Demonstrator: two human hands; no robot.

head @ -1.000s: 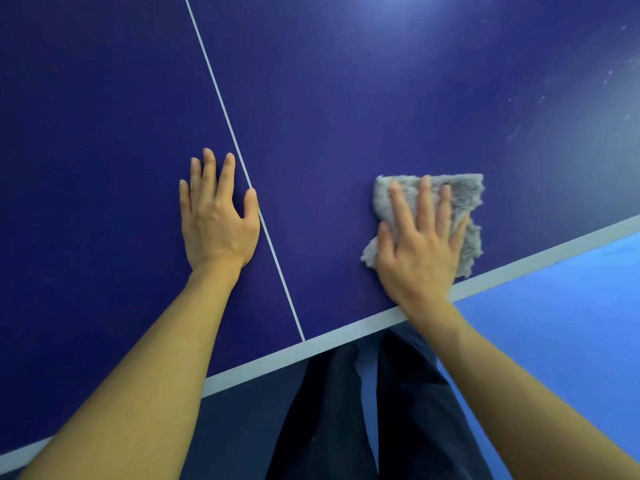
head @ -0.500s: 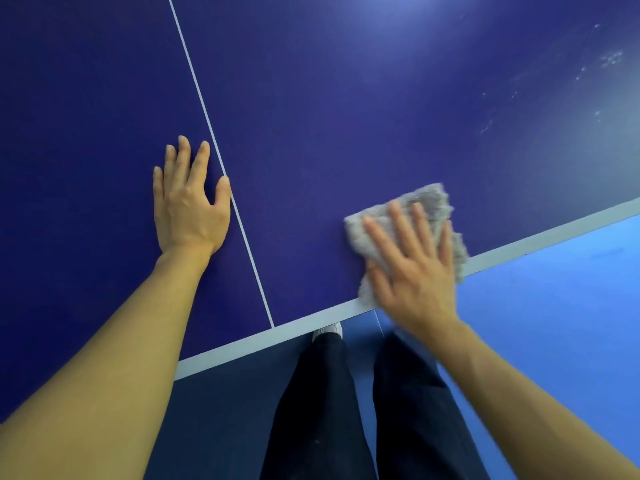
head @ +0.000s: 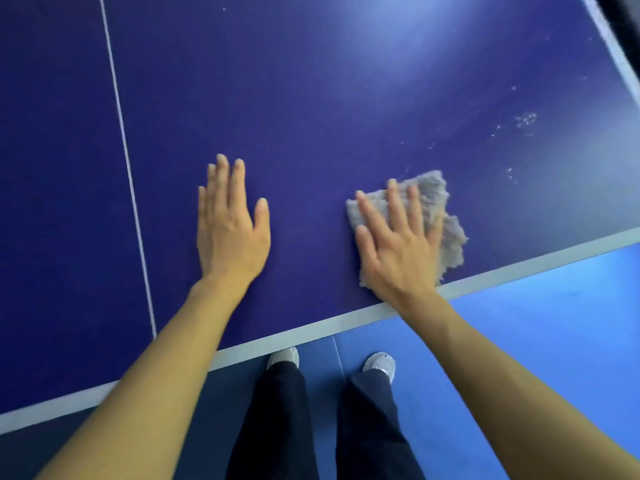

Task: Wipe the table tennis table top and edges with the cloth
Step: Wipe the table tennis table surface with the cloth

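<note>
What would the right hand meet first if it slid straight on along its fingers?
Nothing solid: the right hand, flat on the cloth, points up the table top. Ahead lies bare blue surface with a few faint white specks, as far as the picture shows.

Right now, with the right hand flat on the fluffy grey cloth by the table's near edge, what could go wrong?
1. The fluffy grey cloth under the right hand reaches the white edge stripe; a pull toward the body could drag it off.
2. Pale specks lie on the dark blue table top beyond the cloth; short strokes may miss them.
3. The left hand, flat on the top, might leave prints.
</note>
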